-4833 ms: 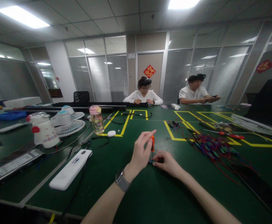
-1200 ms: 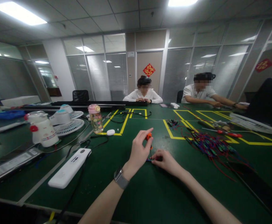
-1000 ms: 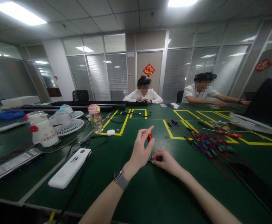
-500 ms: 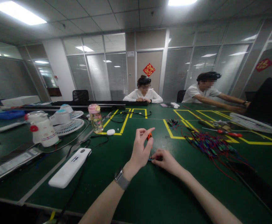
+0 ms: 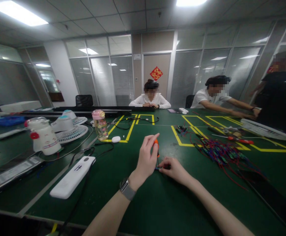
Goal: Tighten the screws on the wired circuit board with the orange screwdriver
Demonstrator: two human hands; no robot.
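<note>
My left hand (image 5: 146, 155) is closed on a small screwdriver (image 5: 157, 151) with an orange and black handle, held upright with its thin shaft pointing down. The tip meets a small circuit board (image 5: 157, 167) on the green table (image 5: 143, 203). My right hand (image 5: 169, 166) pinches the near right side of this board between thumb and fingertips. Most of the board is hidden by my fingers, so its details are too small to tell.
To the right lies a tangle of small boards with red and blue wires (image 5: 219, 150), beside a red-handled screwdriver (image 5: 241, 140). A white power bank-like block (image 5: 73, 177), a pink-lidded bottle (image 5: 100, 126) and a white jug (image 5: 43, 136) stand left. Two people sit opposite; another stands right.
The fingers of my left hand have turned slightly around the screwdriver handle. My right hand stays on the board. At far right, the standing person has shifted and shows more.
</note>
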